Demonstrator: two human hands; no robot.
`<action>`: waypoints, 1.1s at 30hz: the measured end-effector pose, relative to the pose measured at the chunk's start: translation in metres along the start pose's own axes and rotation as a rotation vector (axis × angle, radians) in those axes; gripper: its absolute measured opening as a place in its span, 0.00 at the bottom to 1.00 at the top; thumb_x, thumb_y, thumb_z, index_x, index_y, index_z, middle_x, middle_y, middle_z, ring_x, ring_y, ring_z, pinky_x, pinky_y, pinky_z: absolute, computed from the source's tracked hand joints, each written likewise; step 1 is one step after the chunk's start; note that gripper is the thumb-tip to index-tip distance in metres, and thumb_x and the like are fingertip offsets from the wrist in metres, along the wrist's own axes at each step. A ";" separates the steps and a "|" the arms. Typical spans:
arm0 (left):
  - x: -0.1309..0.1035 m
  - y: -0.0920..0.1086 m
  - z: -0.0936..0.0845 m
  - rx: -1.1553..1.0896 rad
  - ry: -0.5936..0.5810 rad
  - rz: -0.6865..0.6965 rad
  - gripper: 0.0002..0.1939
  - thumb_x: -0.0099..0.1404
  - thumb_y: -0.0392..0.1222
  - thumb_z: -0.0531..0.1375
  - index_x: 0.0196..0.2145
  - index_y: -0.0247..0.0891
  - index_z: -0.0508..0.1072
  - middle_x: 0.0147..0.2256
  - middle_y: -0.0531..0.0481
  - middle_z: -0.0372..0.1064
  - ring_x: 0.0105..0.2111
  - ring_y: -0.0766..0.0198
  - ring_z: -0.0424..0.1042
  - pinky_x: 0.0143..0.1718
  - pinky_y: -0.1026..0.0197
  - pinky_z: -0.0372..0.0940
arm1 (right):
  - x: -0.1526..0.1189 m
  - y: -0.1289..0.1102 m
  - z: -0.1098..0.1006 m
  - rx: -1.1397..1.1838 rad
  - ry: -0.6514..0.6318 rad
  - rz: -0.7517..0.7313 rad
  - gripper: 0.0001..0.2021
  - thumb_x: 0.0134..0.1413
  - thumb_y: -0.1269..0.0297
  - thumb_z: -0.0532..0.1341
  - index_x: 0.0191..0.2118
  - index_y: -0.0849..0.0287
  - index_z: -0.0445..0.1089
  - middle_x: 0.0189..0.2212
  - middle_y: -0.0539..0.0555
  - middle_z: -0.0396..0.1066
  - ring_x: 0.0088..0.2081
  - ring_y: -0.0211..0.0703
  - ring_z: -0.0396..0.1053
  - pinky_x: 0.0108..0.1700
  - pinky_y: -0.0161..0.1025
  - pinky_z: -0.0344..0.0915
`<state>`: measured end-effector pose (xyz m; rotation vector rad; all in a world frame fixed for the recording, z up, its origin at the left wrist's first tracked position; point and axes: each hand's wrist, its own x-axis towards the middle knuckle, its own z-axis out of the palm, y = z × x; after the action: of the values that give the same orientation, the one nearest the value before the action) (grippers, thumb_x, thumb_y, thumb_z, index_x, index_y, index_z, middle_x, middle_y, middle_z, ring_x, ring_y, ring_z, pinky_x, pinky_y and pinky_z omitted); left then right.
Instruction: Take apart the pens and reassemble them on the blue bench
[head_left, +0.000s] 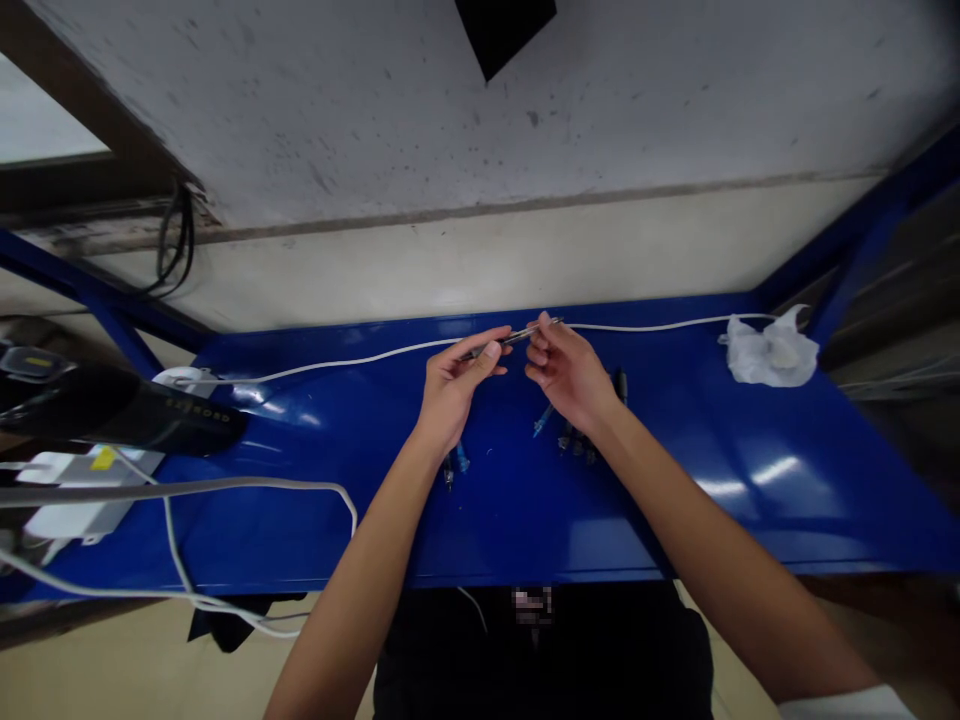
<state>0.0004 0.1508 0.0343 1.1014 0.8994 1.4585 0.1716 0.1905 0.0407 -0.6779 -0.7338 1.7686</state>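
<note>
One slim pen (523,334) is held at a slant above the blue tabletop (510,530), between the two hands. In the left hand (450,390), the grip is closed on its left part, which is pinched between thumb and fingers; in the right hand (568,372), the right end is pinched by the fingertips. Just below the left hand, a dark pen (448,473) and a blue pen (461,458) are laid side by side, partly hidden. By the right hand, another blue pen (542,421) and several dark pens (578,446) are partly covered by hand and wrist. Behind, a white cable (371,358) is stretched across the tabletop. Toward the right end, a crumpled white bag (772,350) is seen; at the left, a black lettered cylinder (187,418) and white adapters (90,495).
</note>
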 end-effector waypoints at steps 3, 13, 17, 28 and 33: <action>0.000 -0.002 0.001 -0.013 0.035 0.005 0.13 0.70 0.53 0.71 0.45 0.45 0.87 0.53 0.43 0.83 0.52 0.54 0.81 0.46 0.56 0.77 | 0.007 -0.004 -0.007 0.058 0.071 -0.027 0.15 0.60 0.50 0.75 0.38 0.52 0.72 0.34 0.47 0.71 0.36 0.37 0.70 0.38 0.35 0.70; 0.009 0.006 -0.012 -0.163 0.299 -0.011 0.17 0.69 0.58 0.71 0.35 0.41 0.82 0.39 0.47 0.80 0.36 0.66 0.77 0.38 0.63 0.70 | 0.007 -0.018 -0.021 0.130 -0.037 -0.104 0.19 0.69 0.50 0.66 0.31 0.52 0.61 0.22 0.42 0.48 0.21 0.37 0.44 0.24 0.37 0.54; 0.009 0.008 -0.013 -0.186 0.304 -0.007 0.17 0.70 0.57 0.70 0.33 0.41 0.79 0.36 0.49 0.78 0.34 0.66 0.75 0.37 0.63 0.69 | 0.004 -0.019 -0.029 0.231 -0.046 -0.081 0.24 0.68 0.50 0.63 0.26 0.52 0.52 0.20 0.41 0.43 0.22 0.37 0.34 0.21 0.39 0.44; 0.008 0.006 -0.011 -0.125 0.285 0.072 0.17 0.72 0.55 0.70 0.31 0.41 0.80 0.34 0.50 0.75 0.32 0.67 0.71 0.35 0.62 0.66 | 0.003 -0.022 -0.037 0.208 -0.053 -0.162 0.27 0.59 0.52 0.65 0.24 0.52 0.43 0.18 0.42 0.40 0.21 0.36 0.33 0.21 0.39 0.45; 0.008 0.006 -0.013 -0.097 0.289 0.085 0.17 0.72 0.55 0.69 0.31 0.41 0.80 0.34 0.50 0.75 0.31 0.67 0.71 0.35 0.63 0.67 | 0.003 -0.022 -0.040 0.159 -0.071 -0.179 0.28 0.61 0.50 0.64 0.25 0.52 0.43 0.18 0.42 0.40 0.21 0.36 0.34 0.22 0.40 0.46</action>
<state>-0.0137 0.1578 0.0372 0.8798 0.9790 1.7432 0.2136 0.2054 0.0311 -0.4308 -0.6720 1.6720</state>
